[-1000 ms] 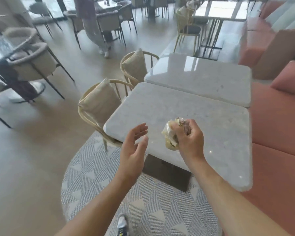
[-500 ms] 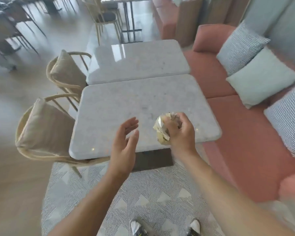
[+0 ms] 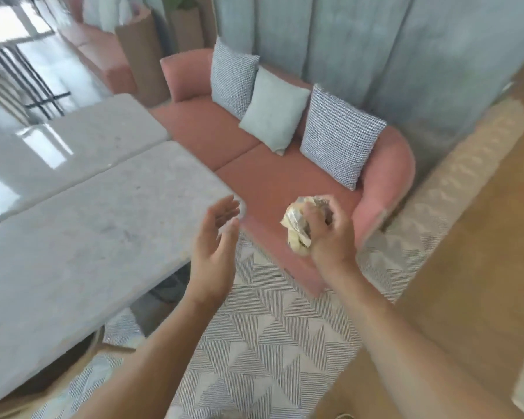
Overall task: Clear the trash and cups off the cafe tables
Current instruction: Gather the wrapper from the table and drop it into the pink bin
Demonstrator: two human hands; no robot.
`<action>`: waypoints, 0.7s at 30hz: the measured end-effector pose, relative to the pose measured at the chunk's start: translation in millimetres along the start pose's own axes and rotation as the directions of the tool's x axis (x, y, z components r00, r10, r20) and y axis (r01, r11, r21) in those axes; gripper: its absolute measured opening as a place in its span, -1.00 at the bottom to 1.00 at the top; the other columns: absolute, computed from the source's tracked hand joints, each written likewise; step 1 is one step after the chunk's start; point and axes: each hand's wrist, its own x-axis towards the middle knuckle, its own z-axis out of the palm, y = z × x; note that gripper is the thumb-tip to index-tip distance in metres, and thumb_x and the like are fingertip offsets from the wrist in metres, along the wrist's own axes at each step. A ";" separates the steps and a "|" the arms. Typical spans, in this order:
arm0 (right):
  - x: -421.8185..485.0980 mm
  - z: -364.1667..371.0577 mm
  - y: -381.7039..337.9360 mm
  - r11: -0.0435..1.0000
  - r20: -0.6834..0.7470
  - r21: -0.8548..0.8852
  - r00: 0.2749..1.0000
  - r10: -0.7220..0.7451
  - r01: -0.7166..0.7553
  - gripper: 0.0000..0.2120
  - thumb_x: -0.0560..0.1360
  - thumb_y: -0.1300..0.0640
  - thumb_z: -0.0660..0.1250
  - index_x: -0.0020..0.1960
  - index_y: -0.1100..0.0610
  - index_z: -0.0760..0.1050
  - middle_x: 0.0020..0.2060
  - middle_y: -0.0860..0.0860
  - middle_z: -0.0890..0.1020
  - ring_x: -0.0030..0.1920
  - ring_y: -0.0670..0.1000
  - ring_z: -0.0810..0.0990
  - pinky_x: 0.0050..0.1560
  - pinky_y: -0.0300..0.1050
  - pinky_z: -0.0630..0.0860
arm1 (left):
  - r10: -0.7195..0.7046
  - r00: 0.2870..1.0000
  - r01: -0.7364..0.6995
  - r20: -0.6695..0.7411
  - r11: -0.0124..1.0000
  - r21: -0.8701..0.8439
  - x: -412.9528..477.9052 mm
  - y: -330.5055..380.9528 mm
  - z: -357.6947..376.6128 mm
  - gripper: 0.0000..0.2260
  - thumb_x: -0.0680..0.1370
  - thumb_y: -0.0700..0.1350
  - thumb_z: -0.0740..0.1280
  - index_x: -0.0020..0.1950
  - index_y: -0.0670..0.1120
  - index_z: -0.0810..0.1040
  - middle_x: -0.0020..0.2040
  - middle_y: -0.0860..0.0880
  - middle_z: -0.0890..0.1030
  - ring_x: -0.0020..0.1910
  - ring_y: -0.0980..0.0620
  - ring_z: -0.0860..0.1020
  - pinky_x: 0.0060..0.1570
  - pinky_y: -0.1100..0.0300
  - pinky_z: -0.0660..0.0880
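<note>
The right hand point(image 3: 327, 237) clenches the crumpled wrapper point(image 3: 295, 228), which has moved off the table point(image 3: 88, 237) and is now held over the sofa point(image 3: 254, 176) edge. The left hand point(image 3: 215, 237) hovers just left of it, fingers relaxed and holding nothing. The person seems to be turning away to throw it out, but no bin shows.
</note>
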 end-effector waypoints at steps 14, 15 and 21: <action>33.2 -317.3 43.3 0.997 -0.406 0.071 0.914 0.028 0.001 -0.89 0.45 -0.22 0.38 -0.16 -0.22 0.58 -0.34 -0.16 0.60 -0.28 -0.04 0.54 -0.19 0.06 0.52 | 0.038 0.925 0.001 0.378 0.995 -0.102 -74.2 32.9 321.5 -0.72 0.65 -0.10 0.29 0.32 0.17 0.57 0.25 0.12 0.65 0.30 0.09 0.61 0.28 0.04 0.59; 36.3 -334.1 45.8 0.997 -0.434 0.080 0.900 0.031 0.004 -0.89 0.44 -0.23 0.38 -0.17 -0.22 0.58 -0.35 -0.18 0.58 -0.29 -0.07 0.51 -0.18 0.00 0.47 | 0.047 0.912 0.000 0.408 0.993 -0.114 -76.2 34.6 340.7 -0.72 0.65 -0.10 0.30 0.32 0.16 0.57 0.25 0.11 0.65 0.31 0.10 0.60 0.30 0.06 0.58; 63.6 -422.7 66.3 0.989 -0.533 0.140 0.845 0.039 0.043 -0.91 0.52 -0.05 0.42 -0.10 -0.07 0.56 -0.30 -0.16 0.58 -0.25 -0.08 0.51 -0.14 -0.06 0.45 | 0.082 0.834 0.014 0.546 0.986 -0.169 -73.7 30.9 456.0 -0.69 0.60 0.03 0.31 0.34 0.11 0.58 0.25 0.12 0.65 0.28 0.16 0.59 0.24 0.31 0.49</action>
